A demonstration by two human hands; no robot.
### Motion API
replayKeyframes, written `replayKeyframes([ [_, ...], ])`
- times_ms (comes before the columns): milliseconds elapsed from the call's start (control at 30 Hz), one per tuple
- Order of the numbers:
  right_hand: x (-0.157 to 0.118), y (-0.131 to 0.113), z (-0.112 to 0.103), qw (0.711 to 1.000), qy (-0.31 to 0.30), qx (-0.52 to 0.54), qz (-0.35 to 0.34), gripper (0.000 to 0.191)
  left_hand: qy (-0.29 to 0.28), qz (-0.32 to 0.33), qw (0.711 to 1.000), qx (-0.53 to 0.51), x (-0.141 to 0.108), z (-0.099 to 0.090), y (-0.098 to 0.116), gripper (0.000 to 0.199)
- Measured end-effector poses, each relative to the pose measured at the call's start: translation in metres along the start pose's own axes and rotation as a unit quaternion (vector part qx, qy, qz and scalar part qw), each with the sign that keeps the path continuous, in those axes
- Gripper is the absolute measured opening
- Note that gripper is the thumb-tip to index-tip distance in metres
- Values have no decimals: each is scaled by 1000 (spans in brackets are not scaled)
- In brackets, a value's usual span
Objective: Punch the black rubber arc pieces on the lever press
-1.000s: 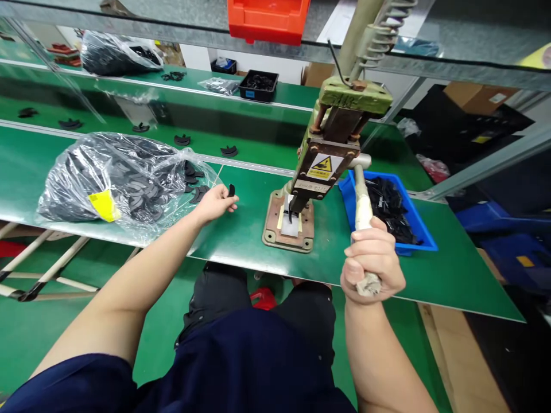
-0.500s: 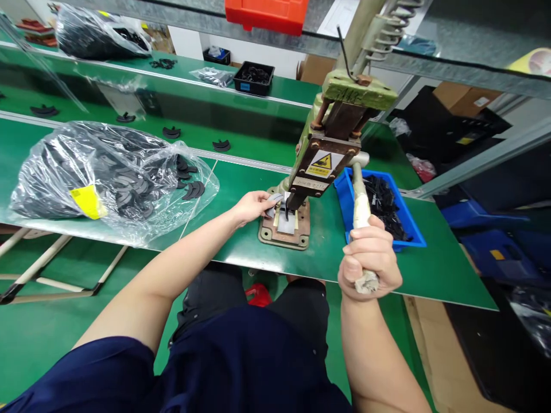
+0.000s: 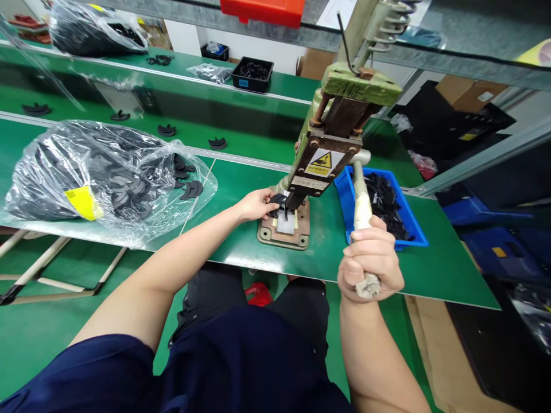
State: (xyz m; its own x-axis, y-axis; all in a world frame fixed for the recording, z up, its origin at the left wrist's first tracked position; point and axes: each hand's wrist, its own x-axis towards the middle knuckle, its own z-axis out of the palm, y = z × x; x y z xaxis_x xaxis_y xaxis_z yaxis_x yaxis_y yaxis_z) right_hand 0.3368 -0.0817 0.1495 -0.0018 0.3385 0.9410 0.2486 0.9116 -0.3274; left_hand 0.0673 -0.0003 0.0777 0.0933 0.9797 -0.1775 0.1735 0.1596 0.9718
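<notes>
My left hand (image 3: 259, 205) pinches a curved black part (image 3: 278, 202) at the base of the green hand press (image 3: 305, 155), beside its dark ram. A small metal plate (image 3: 286, 222) lies on the press base in front of the ram. Wrapped around the lower end of the pale lever handle (image 3: 361, 201) is my right hand (image 3: 371, 261), fingers closed. To the right behind the handle, a blue bin (image 3: 411, 213) holds a heap of black parts. The fingertips of my left hand are partly hidden by the part.
A clear plastic bag (image 3: 77, 172) of curved black parts lies at the left on the green table (image 3: 241, 178). Several black parts sit spaced along the strip behind it. Farther back stands a black tray (image 3: 252, 74). A metal shelf edge (image 3: 275, 37) crosses above.
The part in my left hand has turned and now looks black rather than shiny grey, close against the ram. My right hand stays on the lever. The view has shifted slightly.
</notes>
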Motion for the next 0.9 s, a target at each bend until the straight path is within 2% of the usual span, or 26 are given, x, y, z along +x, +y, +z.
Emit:
replayKeyframes([
  [367,0,1,-3,1000,-6,-5,-8,24,-2,-3,998,-63,1,-2,-7,32],
  [500,-1,2,-2,1000,1,-12,-4,27,-24,-2,997,-78,2,-5,-7,33],
  [600,-2,3,-2,1000,8,-8,-5,31,-46,5,997,-69,4,-6,-7,30],
  [900,-3,3,0,1000,16,-12,-9,32,-46,6,998,-38,7,-7,-1,29],
])
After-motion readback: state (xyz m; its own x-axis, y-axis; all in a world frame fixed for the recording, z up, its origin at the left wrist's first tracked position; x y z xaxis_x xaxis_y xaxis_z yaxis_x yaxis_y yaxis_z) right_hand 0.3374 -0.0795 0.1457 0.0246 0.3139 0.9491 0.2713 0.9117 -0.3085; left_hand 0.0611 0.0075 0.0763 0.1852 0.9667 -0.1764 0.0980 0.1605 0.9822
